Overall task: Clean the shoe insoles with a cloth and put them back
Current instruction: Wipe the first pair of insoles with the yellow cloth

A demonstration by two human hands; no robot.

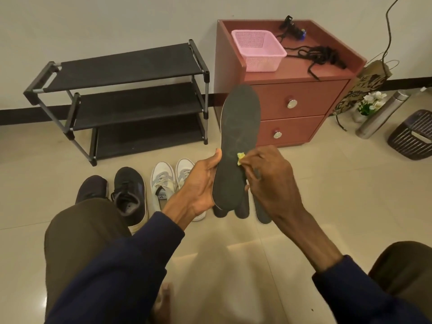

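Observation:
My left hand [201, 185] grips a dark grey insole [238, 127] by its left edge near the heel and holds it upright, toe end up. My right hand [268, 181] pinches a small yellow cloth [240, 158] against the insole's right side at mid-length. Other dark insoles [261, 212] lie on the floor below my hands, partly hidden. A pair of black shoes [128, 195] and a pair of white sneakers [163, 183] stand on the tiles to the left.
An empty black three-tier shoe rack [131, 99] stands against the wall. To its right a red-brown two-drawer cabinet [304, 101] carries a pink basket [259, 50] and black cords. A steel flask [381, 115], flowers and a dark basket [413, 134] sit at far right.

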